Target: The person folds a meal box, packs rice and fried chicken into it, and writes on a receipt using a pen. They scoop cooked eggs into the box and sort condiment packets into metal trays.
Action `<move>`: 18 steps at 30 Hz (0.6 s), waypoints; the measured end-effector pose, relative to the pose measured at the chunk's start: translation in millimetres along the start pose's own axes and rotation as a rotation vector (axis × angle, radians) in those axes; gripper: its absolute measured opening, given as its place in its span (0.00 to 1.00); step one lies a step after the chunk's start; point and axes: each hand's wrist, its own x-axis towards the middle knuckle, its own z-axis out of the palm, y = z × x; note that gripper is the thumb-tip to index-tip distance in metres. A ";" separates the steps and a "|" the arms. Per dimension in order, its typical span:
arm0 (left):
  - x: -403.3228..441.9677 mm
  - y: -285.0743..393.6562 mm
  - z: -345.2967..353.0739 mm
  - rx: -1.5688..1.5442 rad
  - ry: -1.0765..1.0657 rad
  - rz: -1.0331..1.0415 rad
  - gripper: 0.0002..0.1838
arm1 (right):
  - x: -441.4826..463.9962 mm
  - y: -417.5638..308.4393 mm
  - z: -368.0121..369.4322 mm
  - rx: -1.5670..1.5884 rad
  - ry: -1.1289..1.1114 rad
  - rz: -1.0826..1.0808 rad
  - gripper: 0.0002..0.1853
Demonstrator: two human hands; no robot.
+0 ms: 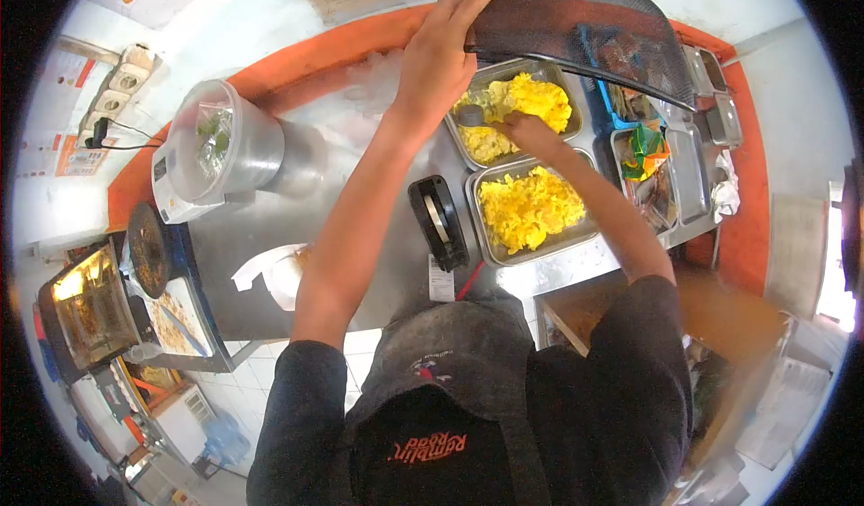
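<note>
1. Over the steel tabletop [238, 263], the person's left hand [441, 56] is raised, its grip clasped at the edge of a dark mesh cover [576, 20], with one finger stretched along it.
2. The cover hangs lifted and tilted above the back of the tabletop, its black rim slanting across the far edge of the far tray [490, 76].
3. The right hand [531, 132] reaches down into that far tray, fingers bent at the yellow food [543, 99]; I cannot tell from here whether its grip is closed on anything.
4. Just beside those fingers, over the food, sits a small round grey piece [470, 115]; whether the hand touches it is unclear to me.
5. The near tray [526, 256] lies right beside the far one, closer to the person, and carries a broad heap of yellow pieces [531, 209].
6. Left of the near tray is a black device [438, 222] with a pale bar across it.
7. Farther left stands a clear plastic bucket [247, 105] with a bag of green leaves [214, 141] in it; a white bowl [286, 281] lies nearer the person.
8. Right of the trays, a green and orange packet [646, 152] rests in a metal container, near a blue basket [589, 65] partly behind the mesh.
</note>
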 end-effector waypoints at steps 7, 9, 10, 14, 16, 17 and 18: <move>8.3 16.2 -1.9 -0.068 0.013 0.036 0.44 | -35.5 -20.2 -27.5 0.037 -0.252 0.079 0.21; 6.7 17.5 -3.4 -0.068 -0.002 0.021 0.44 | -37.4 -33.6 -27.5 0.146 -0.254 0.162 0.20; 6.0 19.0 -5.0 -0.073 -0.017 0.009 0.45 | -44.4 -33.3 -15.3 0.143 -0.162 0.148 0.20; 5.8 22.2 -12.4 -0.005 -0.027 -0.021 0.40 | -50.0 -48.4 -18.7 0.209 -0.230 0.236 0.17; 5.3 22.3 -13.2 -0.056 -0.022 -0.008 0.42 | -49.6 -56.6 -24.5 0.146 -0.146 0.178 0.12; 4.4 21.7 -13.3 -0.058 -0.020 -0.014 0.42 | -50.4 -61.5 -27.3 0.146 -0.152 0.176 0.12; 3.2 20.6 -12.8 -0.029 -0.018 -0.002 0.43 | -52.5 -66.7 -29.3 0.119 -0.166 0.178 0.14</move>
